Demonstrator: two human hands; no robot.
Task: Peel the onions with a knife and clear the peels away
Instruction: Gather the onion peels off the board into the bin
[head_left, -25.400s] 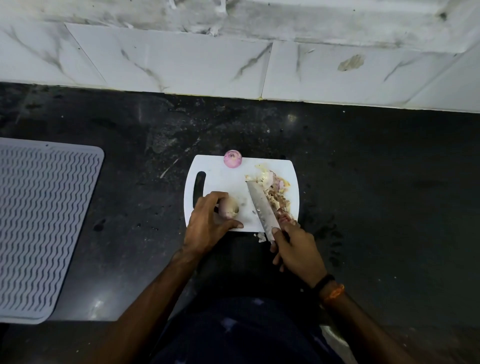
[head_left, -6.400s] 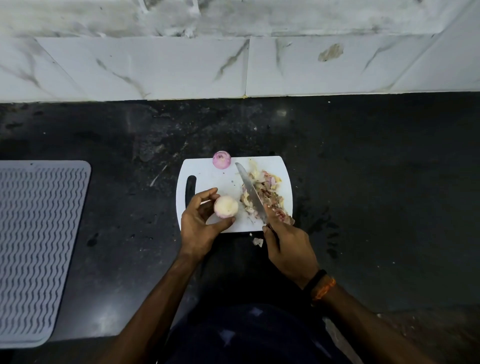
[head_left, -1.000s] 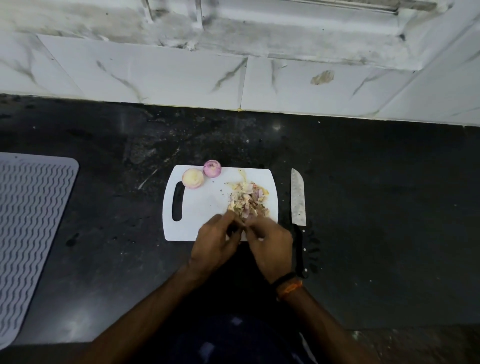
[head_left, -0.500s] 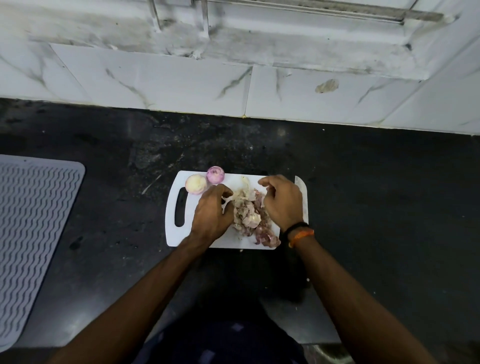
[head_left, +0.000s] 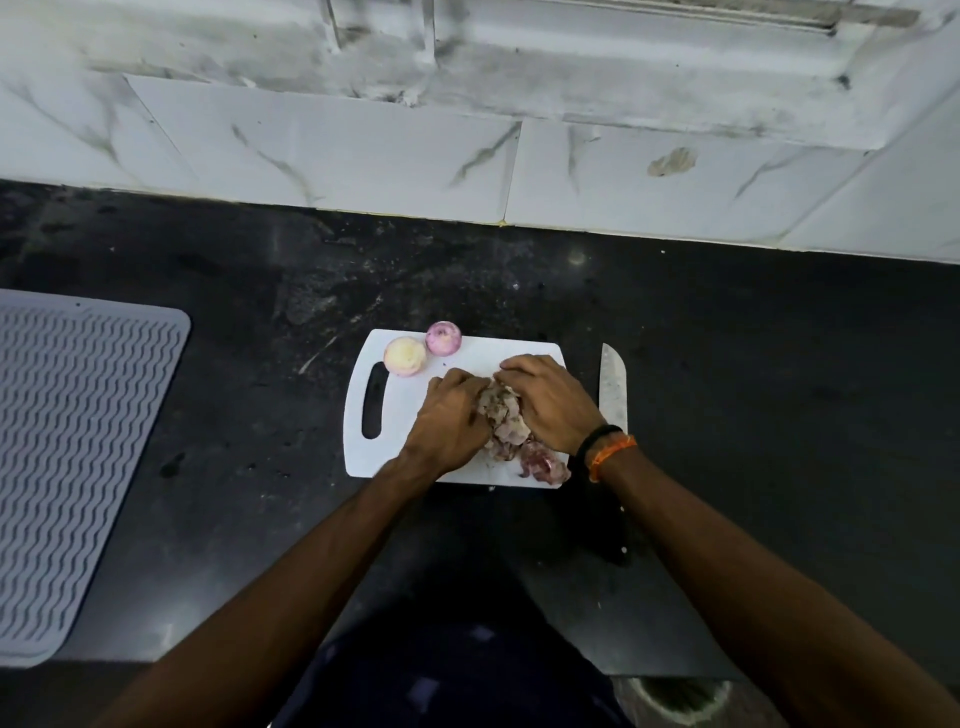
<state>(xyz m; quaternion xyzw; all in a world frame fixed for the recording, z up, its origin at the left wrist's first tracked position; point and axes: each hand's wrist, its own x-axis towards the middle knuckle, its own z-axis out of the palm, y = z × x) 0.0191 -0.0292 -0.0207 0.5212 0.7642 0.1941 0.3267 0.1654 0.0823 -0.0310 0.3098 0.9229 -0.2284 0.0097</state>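
White marbled tiles (head_left: 363, 156) back a black worktop (head_left: 753, 374), on which a white cutting board (head_left: 400, 457) lies. On the board's far left corner two peeled onions sit side by side, a pale onion (head_left: 404, 355) and a purple onion (head_left: 443, 338). Both hands close in on the heap of peels (head_left: 501, 421) on the board: the left hand (head_left: 449, 421) and the right hand (head_left: 545, 402) each curl their grip round it from opposite sides. Just right of the board lies the knife (head_left: 613, 387), untouched. At far left sits a grey ribbed mat (head_left: 67, 457)
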